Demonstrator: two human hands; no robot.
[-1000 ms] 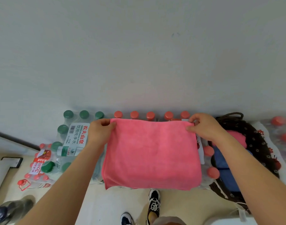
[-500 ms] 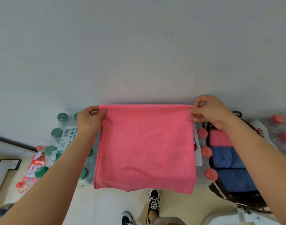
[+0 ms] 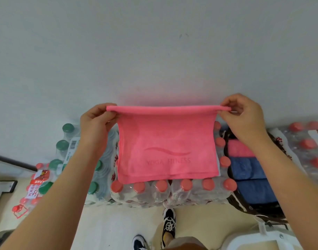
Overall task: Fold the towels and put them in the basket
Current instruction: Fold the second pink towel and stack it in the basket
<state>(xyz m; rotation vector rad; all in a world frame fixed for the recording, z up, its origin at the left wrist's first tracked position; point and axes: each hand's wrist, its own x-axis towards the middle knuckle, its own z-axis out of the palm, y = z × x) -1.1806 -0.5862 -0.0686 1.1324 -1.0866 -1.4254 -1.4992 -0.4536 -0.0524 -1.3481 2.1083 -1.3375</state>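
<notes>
The pink towel (image 3: 165, 150) hangs between the two hands, stretched flat along its top edge. It looks doubled over already: the top is a rounded fold and the layered edges show at the bottom. The left hand (image 3: 96, 123) pinches the upper left corner, thumb in front and fingers curled behind. The right hand (image 3: 244, 118) pinches the upper right corner the same way, its other fingers bent loosely above the edge. Neither hand holds anything else.

Below the hands, the towel's lower edge hangs just over a shrink-wrapped pack of red-capped bottles (image 3: 172, 193); I cannot tell whether it touches the caps. The basket (image 3: 253, 213) sits under the right forearm, with a folded pink towel (image 3: 238, 150) and folded blue towels (image 3: 244, 170) lying side by side inside.

The cloth looks light, soft and limp, like thin microfibre. It sags in slightly below each pinch and would likely slump as soon as one corner is released. It isn't slippery or fragile, so a light pinch should be enough. The corners seem the best place to hold it, since keeping them taut keeps the layers square. For the next fold, I would bring those two corners together and then carry the towel by the folded edge, supporting it from below on the way to the basket.
</notes>
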